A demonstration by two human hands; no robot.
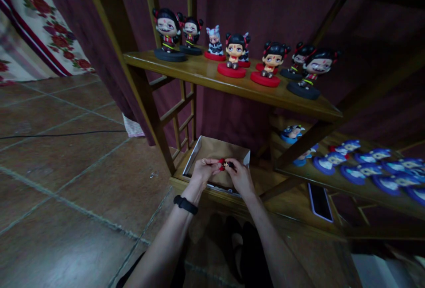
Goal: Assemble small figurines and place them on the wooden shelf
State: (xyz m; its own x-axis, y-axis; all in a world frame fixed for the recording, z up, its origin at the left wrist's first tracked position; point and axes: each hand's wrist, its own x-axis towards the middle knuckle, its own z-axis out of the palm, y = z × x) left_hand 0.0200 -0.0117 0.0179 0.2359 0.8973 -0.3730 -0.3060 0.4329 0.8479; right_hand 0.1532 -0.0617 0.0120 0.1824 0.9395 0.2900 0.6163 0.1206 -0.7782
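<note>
Both my hands meet over an open cardboard box [199, 148] on the lowest shelf. My left hand [203, 169], with a black band on the wrist, pinches a small red base [221, 163]. My right hand [241, 176] pinches a small dark-haired figurine [228, 164] pressed against that base. The fingers of both hands are closed on the pieces. On the top wooden shelf [232, 85] stand several finished figurines on red bases [232, 71] and on black bases [170, 54].
A middle shelf at the right holds several blue-based figurines [360, 169]. A phone [320, 201] lies on the bottom shelf. Dark red curtain hangs behind the rack. Tiled floor [66, 168] with a black cable spreads to the left. My dark shoes show below.
</note>
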